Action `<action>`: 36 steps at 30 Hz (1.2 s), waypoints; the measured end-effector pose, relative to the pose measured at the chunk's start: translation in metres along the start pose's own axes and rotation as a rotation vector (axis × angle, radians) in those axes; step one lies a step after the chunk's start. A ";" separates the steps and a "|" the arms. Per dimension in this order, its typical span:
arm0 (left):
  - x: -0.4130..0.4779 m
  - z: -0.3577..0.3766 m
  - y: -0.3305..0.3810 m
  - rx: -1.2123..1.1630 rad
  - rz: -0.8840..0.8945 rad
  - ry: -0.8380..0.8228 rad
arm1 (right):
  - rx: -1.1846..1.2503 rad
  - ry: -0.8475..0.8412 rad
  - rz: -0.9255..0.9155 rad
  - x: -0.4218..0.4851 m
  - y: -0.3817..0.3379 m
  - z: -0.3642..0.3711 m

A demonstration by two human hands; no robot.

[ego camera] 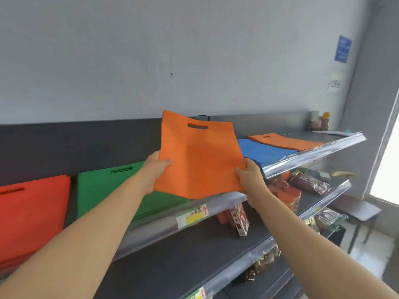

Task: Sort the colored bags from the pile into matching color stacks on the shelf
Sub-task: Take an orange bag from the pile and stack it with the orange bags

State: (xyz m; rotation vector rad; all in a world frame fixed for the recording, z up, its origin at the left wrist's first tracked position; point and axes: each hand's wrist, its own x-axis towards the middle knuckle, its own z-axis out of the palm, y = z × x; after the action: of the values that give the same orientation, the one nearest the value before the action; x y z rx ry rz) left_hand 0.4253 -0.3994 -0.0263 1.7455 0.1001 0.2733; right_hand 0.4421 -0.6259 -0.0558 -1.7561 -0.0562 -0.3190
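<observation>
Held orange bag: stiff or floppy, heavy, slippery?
Probably semi-stiff: the orange bag stands nearly flat though the left hand and right hand pinch only its side edges, with a soft crease. Likely light: thin sheet, pinch grips suffice. Matte fabric probably won't slide much; the orange stack lies flat.

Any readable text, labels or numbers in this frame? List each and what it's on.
Nothing legible.
blue wall sign: white lines, blurred.
white wall notice: dark characters, blurred.
shelf-edge label: handwriting beside a red arrow, unreadable.
lower shelf-edge label: red arrow, text cut off.
box: print too small.
</observation>
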 end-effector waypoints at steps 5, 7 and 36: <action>0.053 0.093 0.008 0.086 0.166 -0.077 | 0.005 0.170 0.070 0.048 0.019 -0.065; 0.067 0.126 0.012 0.101 0.198 -0.106 | -0.012 0.241 0.123 0.065 0.026 -0.090; 0.316 0.488 0.074 0.130 0.187 -0.081 | -0.304 0.326 0.066 0.435 0.143 -0.332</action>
State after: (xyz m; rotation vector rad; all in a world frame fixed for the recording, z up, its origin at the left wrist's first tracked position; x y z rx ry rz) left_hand 0.8414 -0.8119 0.0035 1.8959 -0.1065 0.3379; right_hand 0.8299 -1.0374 -0.0284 -1.9782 0.2979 -0.5854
